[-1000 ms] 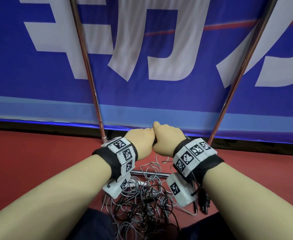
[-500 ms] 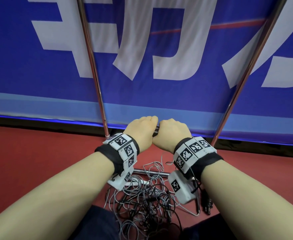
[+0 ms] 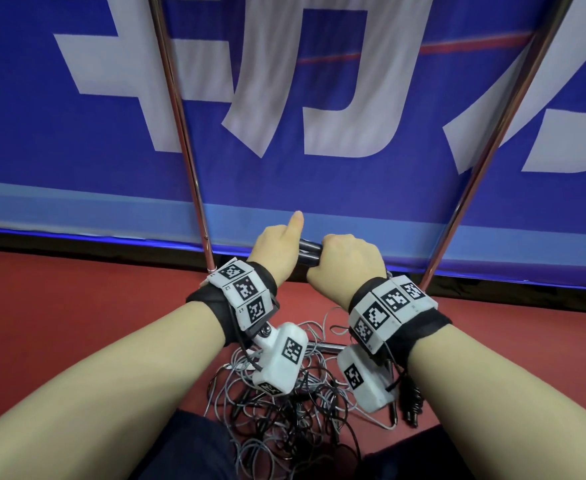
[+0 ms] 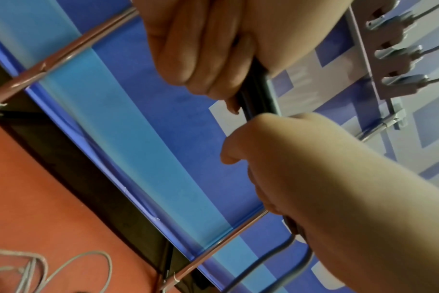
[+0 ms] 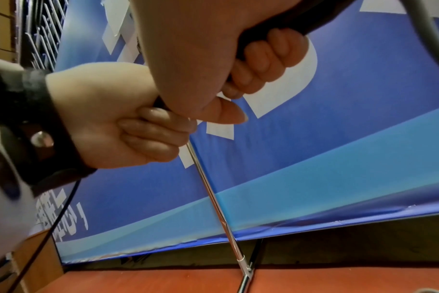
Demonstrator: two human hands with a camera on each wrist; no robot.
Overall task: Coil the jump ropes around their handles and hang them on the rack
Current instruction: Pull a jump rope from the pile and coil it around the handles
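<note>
Hands side by side, both clamped on black handles (image 3: pixel 308 251): left hand (image 3: pixel 275 253) with thumb raised, right hand (image 3: pixel 348 259) in full fist. Tangled ropes (image 3: pixel 284 403) lie on red floor (image 3: pixel 77 299) below, between rack poles (image 3: pixel 180 133)

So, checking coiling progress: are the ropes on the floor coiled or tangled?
Tangled: the ropes lie in a loose heap of crossing loops on the red floor.

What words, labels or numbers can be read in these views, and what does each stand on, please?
Blue banner: large white characters, cut off by the frame; none reads whole.
Small white print low on the same banner: too blurred to read.
Left wristband: coded square markers with tiny labels, too small to read.
Right wristband: coded markers, no legible words.
</note>
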